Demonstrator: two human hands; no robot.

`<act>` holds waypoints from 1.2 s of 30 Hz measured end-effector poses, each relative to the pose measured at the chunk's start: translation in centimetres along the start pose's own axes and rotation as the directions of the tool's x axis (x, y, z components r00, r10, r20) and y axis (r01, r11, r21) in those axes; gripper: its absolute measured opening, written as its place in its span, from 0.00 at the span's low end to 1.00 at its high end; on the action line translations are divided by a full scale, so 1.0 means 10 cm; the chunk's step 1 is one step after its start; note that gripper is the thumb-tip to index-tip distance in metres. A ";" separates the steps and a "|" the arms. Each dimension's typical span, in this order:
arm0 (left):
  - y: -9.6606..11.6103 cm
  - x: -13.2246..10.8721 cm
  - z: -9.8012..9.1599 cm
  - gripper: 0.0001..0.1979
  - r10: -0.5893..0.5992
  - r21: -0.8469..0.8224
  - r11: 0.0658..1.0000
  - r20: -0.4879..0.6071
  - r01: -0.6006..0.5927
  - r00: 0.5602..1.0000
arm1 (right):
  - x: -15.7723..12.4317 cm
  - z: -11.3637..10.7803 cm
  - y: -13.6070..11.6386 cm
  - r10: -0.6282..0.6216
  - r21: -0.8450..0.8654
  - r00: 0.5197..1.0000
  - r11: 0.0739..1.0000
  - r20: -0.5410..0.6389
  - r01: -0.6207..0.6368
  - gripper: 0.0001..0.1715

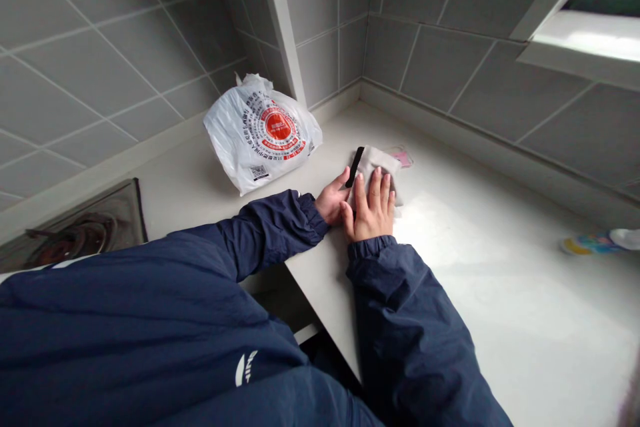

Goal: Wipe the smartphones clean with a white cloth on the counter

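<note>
- Left hand [330, 200] and right hand [367, 207] together at frame centre, side by side and touching
- Right hand flat on a beige cloth [375, 167], fingers spread, not clamped
- Left fingertips [345, 178] against a slim black object [355, 167] lying along the cloth's left edge; grip impossible to tell
- Pink item [401, 157] just past the cloth, partly under it
- White plastic bag with red print [260, 137] at upper left of centre, on the white countertop [480, 260]
- Gas hob [85, 227] at left edge
- Multicoloured object [595, 243] at far right
- Grey tiled wall [465, 80] along the top
</note>
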State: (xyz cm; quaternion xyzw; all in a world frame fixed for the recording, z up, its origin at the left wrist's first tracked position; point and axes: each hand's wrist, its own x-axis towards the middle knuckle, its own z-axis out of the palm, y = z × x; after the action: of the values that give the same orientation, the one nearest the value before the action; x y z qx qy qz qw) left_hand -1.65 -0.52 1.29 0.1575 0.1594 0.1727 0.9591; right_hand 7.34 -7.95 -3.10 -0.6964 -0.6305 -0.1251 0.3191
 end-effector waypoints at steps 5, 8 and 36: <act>0.09 0.01 -0.04 0.38 0.037 -0.052 0.998 -0.045 -0.039 0.998 | -0.04 0.04 -0.07 -0.020 0.002 0.999 1.000 0.035 0.020 0.38; 0.14 0.00 -0.06 0.38 0.025 -0.069 0.997 -0.065 -0.030 0.998 | -0.08 0.06 -0.12 -0.055 0.018 0.996 0.998 0.066 0.054 0.36; -0.06 0.04 -0.05 0.34 0.181 0.041 0.983 -0.010 -0.181 0.983 | 0.13 -0.19 -0.01 -0.067 -0.002 0.997 0.998 -0.035 0.067 0.39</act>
State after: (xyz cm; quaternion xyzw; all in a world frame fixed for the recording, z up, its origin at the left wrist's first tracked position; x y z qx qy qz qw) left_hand -1.33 -0.79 0.53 0.1892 0.1542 0.2571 0.9350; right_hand 7.88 -8.04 -0.90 -0.6728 -0.6478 -0.1481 0.3253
